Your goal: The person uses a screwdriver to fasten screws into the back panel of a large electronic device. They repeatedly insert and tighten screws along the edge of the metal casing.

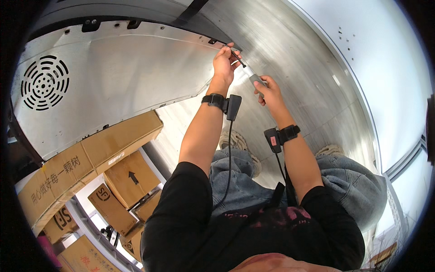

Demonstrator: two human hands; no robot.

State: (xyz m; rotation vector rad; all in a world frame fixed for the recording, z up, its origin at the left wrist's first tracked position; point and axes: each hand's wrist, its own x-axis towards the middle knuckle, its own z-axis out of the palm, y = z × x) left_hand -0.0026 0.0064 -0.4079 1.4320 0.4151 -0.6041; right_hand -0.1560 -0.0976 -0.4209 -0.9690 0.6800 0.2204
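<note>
the right hand [270, 94] is closed round a screwdriver [253, 76], its shaft reaching the left hand [223, 65]. the left fingers curl by the metal panel's [136, 68] corner; i cannot tell what they hold. work there seems underway; how much is done or left is unclear.

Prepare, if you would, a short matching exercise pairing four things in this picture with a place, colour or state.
1. Left hand
2. Right hand
3. Metal panel
4. Screwdriver-like tool

A. Silvery, with a round slotted vent
B. Dark shaft, grey handle
C. By the panel's right-hand end in the picture
D. Closed around the tool's handle

Pairs: 1-C; 2-D; 3-A; 4-B
</note>
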